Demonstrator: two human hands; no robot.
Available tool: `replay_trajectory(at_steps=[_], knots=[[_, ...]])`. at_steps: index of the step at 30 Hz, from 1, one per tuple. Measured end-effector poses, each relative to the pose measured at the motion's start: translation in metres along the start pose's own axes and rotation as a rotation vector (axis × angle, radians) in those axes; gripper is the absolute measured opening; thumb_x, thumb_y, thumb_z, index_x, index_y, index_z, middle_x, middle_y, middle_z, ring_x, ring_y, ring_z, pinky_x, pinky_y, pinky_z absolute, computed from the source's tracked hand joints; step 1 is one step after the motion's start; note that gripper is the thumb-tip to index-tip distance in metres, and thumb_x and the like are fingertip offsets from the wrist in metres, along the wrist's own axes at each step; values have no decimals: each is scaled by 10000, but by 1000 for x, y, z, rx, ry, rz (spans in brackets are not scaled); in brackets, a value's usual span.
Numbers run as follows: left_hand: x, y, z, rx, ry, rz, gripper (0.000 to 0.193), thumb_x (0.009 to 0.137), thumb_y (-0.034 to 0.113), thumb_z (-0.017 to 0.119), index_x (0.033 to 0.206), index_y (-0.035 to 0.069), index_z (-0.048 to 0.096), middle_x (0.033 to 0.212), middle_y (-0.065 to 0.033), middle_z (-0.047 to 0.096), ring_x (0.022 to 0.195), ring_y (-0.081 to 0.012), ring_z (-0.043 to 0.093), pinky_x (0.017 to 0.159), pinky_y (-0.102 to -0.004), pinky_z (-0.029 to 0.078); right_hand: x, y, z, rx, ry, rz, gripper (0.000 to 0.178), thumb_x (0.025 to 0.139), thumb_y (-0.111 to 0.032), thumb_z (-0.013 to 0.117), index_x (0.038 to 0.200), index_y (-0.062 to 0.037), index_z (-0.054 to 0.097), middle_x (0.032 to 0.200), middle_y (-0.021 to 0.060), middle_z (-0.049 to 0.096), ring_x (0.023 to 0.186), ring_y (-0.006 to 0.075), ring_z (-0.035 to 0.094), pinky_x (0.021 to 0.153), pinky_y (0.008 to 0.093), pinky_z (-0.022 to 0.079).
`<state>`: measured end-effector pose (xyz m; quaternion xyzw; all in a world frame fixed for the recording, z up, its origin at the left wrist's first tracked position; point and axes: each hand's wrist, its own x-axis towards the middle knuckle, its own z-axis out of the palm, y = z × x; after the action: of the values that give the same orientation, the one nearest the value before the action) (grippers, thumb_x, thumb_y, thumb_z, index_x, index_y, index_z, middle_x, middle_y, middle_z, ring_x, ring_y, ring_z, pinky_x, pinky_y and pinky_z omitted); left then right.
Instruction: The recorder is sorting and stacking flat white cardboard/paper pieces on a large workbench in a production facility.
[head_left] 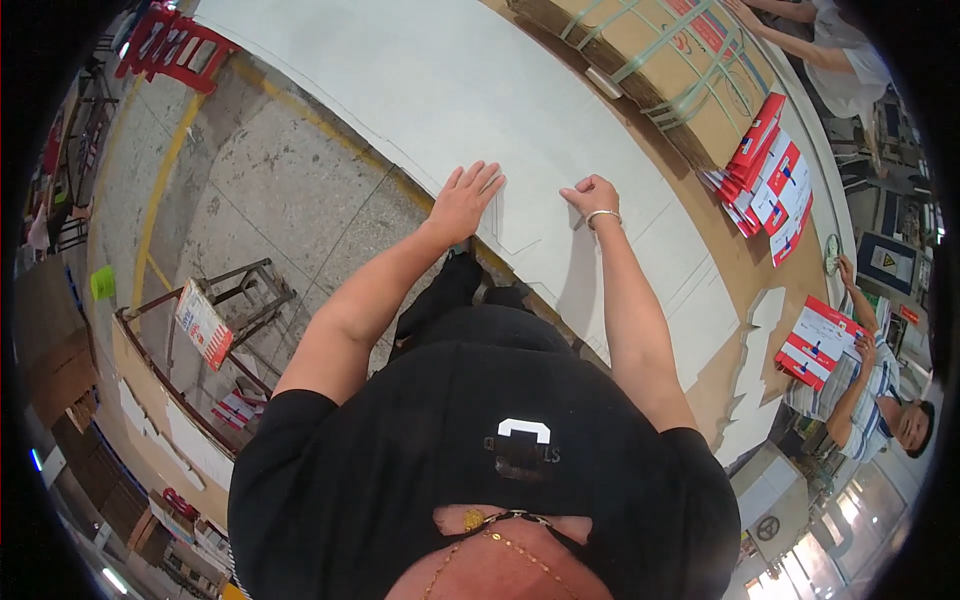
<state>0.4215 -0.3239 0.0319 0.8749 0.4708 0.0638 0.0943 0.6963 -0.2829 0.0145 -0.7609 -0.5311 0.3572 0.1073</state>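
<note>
A large white sheet (380,70), seemingly of paper or board, covers the table in front of me, with several thin edges and pencil-like lines showing near its close side. My left hand (467,203) lies on it by the near edge, palm down and fingers stretched out. To the right, my right hand (592,196) is closed over the sheet, its thumb pointing left and its fingers curled. Whatever may be between those fingers is hidden. A bracelet (604,214) circles the right wrist, and a shadow falls on the white surface below it.
Strapped brown cardboard (690,80) stands at the far right, beside red-and-white printed packages (775,185). A co-worker (860,390) at the right holds a similar package (818,342); another person (830,55) is beyond. On the left are a metal frame (265,290) and red stools (180,50).
</note>
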Motion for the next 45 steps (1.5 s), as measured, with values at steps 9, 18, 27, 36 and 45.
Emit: replay_trajectory(at_steps=[9, 18, 27, 36, 45], knots=[[13, 30, 4, -488, 151, -223, 456, 783, 94, 545, 1228, 30, 473, 1119, -151, 525, 1081, -300, 490, 864, -361, 436, -11, 11, 2, 298, 91, 15, 264, 632, -191, 815, 691, -40, 606, 666, 9, 602, 598, 77, 538, 553, 217, 457], [42, 5, 14, -719, -37, -530, 224, 767, 218, 632, 940, 88, 688, 879, -120, 663, 809, -252, 642, 722, -342, 501, -18, 11, -2, 568, 3, 54, 190, 689, -132, 775, 768, -22, 642, 687, -11, 605, 586, 51, 513, 557, 196, 437], [59, -4, 16, -711, -249, -596, 195, 707, 282, 670, 832, 140, 715, 851, -83, 676, 811, -266, 637, 727, -368, 501, -6, 18, 4, 448, -34, 95, 299, 624, -213, 799, 807, -22, 658, 749, 21, 642, 654, 96, 568, 624, 245, 480], [46, 12, 11, -614, -67, -587, 237, 720, 219, 666, 920, 94, 682, 899, -112, 660, 830, -277, 625, 728, -363, 496, -11, 2, 7, 140, 60, 69, 343, 583, -275, 804, 790, -51, 647, 760, 61, 649, 674, 164, 601, 658, 294, 498], [-8, 22, 12, -228, 99, 35, 496, 766, 117, 603, 1221, -30, 470, 1299, -156, 428, 1186, -310, 404, 998, -390, 349, -16, -9, 4, 145, 87, 137, 344, 588, -276, 811, 758, -49, 617, 757, 72, 647, 636, 180, 602, 625, 320, 509]])
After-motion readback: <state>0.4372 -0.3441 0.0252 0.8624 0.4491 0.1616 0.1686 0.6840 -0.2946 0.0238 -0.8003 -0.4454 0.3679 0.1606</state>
